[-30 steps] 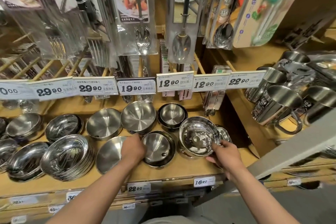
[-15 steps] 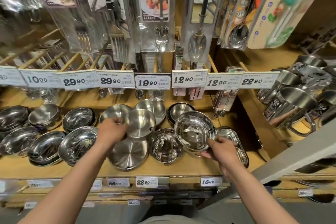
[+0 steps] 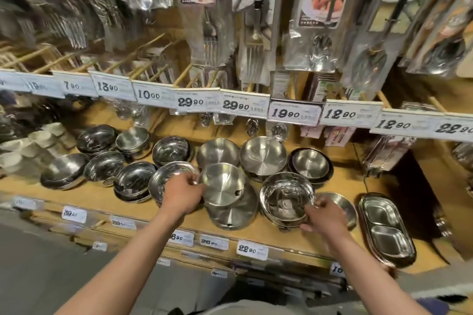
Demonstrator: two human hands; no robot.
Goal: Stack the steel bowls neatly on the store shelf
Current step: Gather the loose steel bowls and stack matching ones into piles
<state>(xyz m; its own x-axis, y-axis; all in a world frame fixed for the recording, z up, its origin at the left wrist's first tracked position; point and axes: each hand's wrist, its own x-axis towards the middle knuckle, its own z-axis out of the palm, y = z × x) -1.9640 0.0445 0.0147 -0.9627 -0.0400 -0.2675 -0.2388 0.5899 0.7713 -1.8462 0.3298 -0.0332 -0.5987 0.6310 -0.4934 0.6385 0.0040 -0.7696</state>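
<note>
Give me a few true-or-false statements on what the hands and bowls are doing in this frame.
1. The left hand grips a matte steel bowl. True.
2. That bowl sits above an upside-down bowl. True.
3. The right hand hangs free, touching nothing. False: it holds the shiny bowl.
4. The two-compartment tray lies left of both hands. False: it lies to the right.

Left hand (image 3: 183,195) holds a brushed steel bowl (image 3: 222,184); right hand (image 3: 323,215) grips a shiny bowl (image 3: 285,195).
</note>
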